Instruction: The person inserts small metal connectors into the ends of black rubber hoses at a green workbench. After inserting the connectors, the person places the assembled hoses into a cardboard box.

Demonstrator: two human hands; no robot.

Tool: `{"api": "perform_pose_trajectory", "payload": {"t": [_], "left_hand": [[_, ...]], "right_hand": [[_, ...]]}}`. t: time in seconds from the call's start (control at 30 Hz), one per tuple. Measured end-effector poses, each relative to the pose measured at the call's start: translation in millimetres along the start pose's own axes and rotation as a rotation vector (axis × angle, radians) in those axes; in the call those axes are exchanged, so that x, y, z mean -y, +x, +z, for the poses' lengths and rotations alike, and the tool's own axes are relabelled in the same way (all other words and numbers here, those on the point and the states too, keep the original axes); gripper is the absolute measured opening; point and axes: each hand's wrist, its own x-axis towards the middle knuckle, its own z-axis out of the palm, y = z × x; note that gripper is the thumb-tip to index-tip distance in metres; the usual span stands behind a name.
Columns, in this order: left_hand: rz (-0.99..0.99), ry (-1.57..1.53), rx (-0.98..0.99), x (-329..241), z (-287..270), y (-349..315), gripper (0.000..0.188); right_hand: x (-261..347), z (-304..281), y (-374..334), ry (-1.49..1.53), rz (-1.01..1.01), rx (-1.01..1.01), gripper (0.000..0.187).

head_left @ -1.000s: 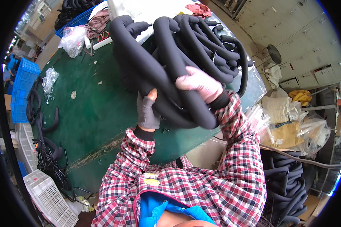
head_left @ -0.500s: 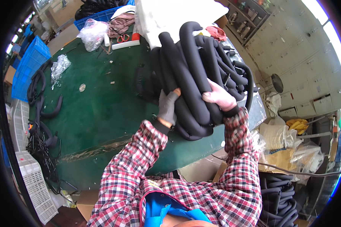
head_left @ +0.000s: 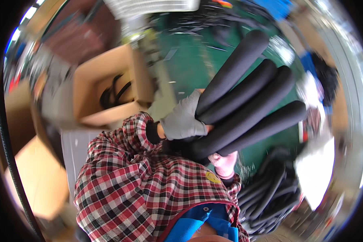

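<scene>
A bundle of thick black foam tubes [head_left: 250,111] is held close against my chest, their rounded ends fanning out to the upper right. My left hand [head_left: 183,121], in a grey glove with bare fingertips, is closed around the tubes from the left. My right hand [head_left: 224,163] grips the bundle from below on the near side, its fingers partly hidden by the tubes. The near end of the bundle is out of sight against my checked sleeve and front.
An open cardboard box [head_left: 109,115] with a few black tubes inside stands to the left. The green table [head_left: 181,76] lies beyond the bundle. On its right rests a heap of black tubes [head_left: 270,193], near a white sheet [head_left: 316,173]. A white crate [head_left: 157,6] is at the far edge.
My body has turned left, away from the table's middle. The tube bundle has been lifted off the table in both hands and drawn in to my chest. The cardboard box has come into view.
</scene>
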Motion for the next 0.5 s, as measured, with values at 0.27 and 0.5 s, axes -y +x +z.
{"api": "perform_pose_trajectory", "payload": {"t": [0.27, 0.5], "left_hand": [[-0.003, -0.161, -0.773, -11.3, -102.6, -84.1, 0.060], [0.080, -0.337, -1.010, -6.3, -195.9, -80.6, 0.061]], "right_hand": [[-102.7, 47.9, 147.7, -0.258, 0.337, 0.294, 0.072], [-142.7, 114.2, 276.8, -0.093, 0.649, 0.517, 0.071]]}}
